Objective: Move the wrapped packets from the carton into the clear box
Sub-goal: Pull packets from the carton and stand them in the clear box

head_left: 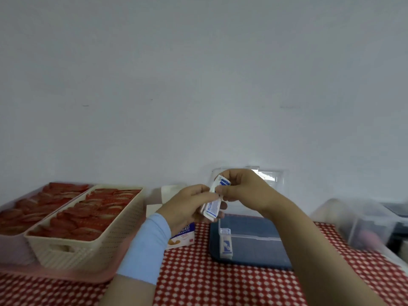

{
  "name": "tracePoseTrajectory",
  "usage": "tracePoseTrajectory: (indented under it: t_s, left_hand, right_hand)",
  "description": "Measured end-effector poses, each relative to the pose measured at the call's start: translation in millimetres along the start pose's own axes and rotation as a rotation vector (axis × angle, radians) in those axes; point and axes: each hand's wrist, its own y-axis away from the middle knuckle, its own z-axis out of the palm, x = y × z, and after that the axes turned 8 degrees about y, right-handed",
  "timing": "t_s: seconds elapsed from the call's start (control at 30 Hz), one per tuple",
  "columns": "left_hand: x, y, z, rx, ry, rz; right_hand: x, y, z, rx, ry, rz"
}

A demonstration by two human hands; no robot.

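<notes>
Both hands are raised above the table and hold white-and-blue wrapped packets [213, 208] between them. My left hand [191, 206], with a light blue wristband, grips the lower part of the bunch. My right hand [240, 188] pinches the top end of a packet [221, 181]. The white carton [182, 236] with blue print stands on the table, mostly hidden behind my left hand. The clear box [254, 238] sits on a dark blue tray [247, 259] below my right forearm, with one packet [226, 246] standing upright at its left end.
A cream woven basket [88, 246] of red packets stands on a pink tray [55, 274] at the left. The clear lid [270, 176] leans against the wall. A frosted plastic bin [362, 224] stands at the right. A red-and-white cloth [209, 283] covers the table.
</notes>
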Motion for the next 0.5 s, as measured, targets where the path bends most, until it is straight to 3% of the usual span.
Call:
tracePoseTrajectory:
  t_s: [0.1, 0.23, 0.37, 0.5]
  left_hand:
    - [8.5, 10.2, 12.8, -0.191, 0.326, -0.113]
    - [7.7, 15.6, 25.4, -0.164, 0.481, -0.099]
    - [3.8, 18.7, 33.5, -0.105, 0.652, -0.102]
    - [1.2, 24.5, 36.7, -0.064, 0.701, -0.053]
  right_hand:
    - [-4.8, 10.3, -12.8, -0.093, -0.098, -0.031]
    - [-7.5, 18.6, -17.8, -0.060, -0.163, 0.014]
    - [-15.5, 32.8, -16.3, 0.107, 0.053, 0.000]
    - [-25.2, 52.8, -12.8, -0.020, 0.242, -0.107]
